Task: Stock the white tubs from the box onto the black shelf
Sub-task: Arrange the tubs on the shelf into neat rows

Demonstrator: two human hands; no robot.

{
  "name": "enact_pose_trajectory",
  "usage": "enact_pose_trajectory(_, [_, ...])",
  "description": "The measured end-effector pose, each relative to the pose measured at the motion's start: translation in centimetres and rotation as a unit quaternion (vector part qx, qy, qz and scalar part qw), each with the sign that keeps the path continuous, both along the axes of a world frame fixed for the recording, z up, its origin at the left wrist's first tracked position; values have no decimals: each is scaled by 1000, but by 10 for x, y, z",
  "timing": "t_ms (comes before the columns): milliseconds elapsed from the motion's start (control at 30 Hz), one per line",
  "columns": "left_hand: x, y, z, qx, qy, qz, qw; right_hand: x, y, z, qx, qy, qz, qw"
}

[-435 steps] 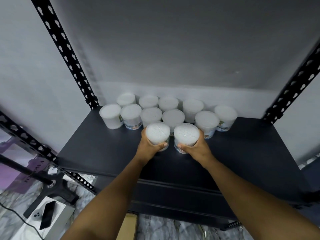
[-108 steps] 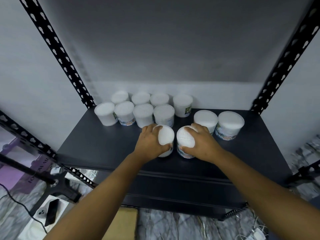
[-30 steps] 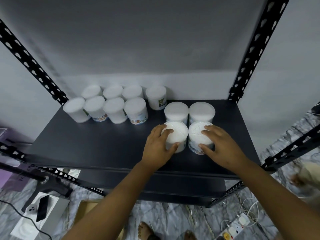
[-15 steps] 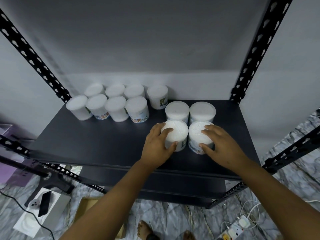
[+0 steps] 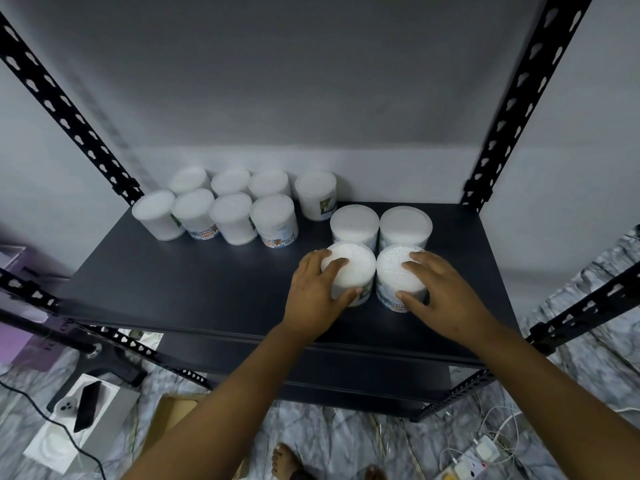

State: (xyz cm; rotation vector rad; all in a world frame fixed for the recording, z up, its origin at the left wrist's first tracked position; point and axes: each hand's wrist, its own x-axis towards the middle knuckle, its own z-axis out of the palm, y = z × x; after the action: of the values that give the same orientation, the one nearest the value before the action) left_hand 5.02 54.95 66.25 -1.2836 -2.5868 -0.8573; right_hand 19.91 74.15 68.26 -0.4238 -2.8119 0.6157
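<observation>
step in hand: seating two tubs on the shelf (image 5: pixel 214 292), right of centre, just in front of a rear pair (image 5: pixel 381 225). your left hand (image 5: pixel 317 294) grips the left tub (image 5: pixel 351 268), thumb and fingers curled round its top; your right hand (image 5: pixel 441 289) grips the right tub (image 5: pixel 398 275) likewise. next, judged: let go, lift clear, reach down to the box (image 5: pixel 169 415). tubs are smooth cylinders, tops white and finely stippled; shelf is matt black, posts perforated.
</observation>
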Motion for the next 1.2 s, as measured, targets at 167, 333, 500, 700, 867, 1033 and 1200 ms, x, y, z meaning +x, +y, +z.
enact_pose_trajectory(167, [-1, 0, -2, 4, 7, 1, 1000, -3, 0, -1, 2, -6, 3, 1000])
enact_pose_trajectory(333, [0, 2, 1, 1, 6, 8, 1000, -4, 1, 0, 5, -6, 5, 1000])
enact_pose_trajectory(500, [-1, 2, 2, -13, 15, 12, 1000, -5, 2, 0, 12, -4, 9, 1000])
enact_pose_trajectory(700, [-3, 1, 0, -20, 22, -5, 1000, -6, 2, -1, 7, -4, 6, 1000])
enact_pose_trajectory(867, [1, 5, 2, -30, 32, 9, 999, -6, 2, 0, 9, -7, 6, 1000])
enact_pose_trajectory(1033, [1, 3, 1, -29, 35, -5, 999, -6, 1, 0, 13, -6, 3, 1000])
enact_pose_trajectory(1200, [-1, 4, 4, -23, 49, 15, 998, -6, 1, 2, 16, -16, 7, 1000])
